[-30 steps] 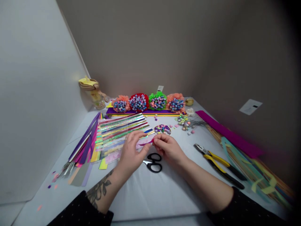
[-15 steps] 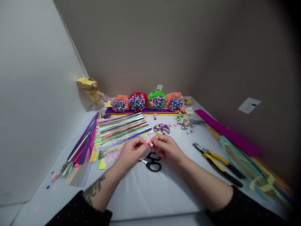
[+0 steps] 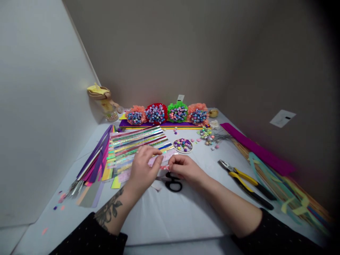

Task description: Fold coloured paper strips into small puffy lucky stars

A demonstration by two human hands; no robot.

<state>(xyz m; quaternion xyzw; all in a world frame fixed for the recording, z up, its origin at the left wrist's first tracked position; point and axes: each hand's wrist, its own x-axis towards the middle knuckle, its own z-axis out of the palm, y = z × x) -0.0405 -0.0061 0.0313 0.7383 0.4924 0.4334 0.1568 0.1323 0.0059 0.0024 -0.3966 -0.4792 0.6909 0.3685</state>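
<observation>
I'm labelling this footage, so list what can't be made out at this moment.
All in the head view:
Pink strip: blurred; its right end hidden by the right hand.
Scissors: blade tips hidden, apparently by the left hand.
Right wall card: any print too small.
Sticks: ends blurred near the dark right edge.
Black sleeves: cut off by the bottom edge.

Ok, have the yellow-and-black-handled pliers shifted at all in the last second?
No, in no direction I can make out: judged against the white plate on the right-hand wall, the yellow-and-black-handled pliers lie where they did.
</observation>
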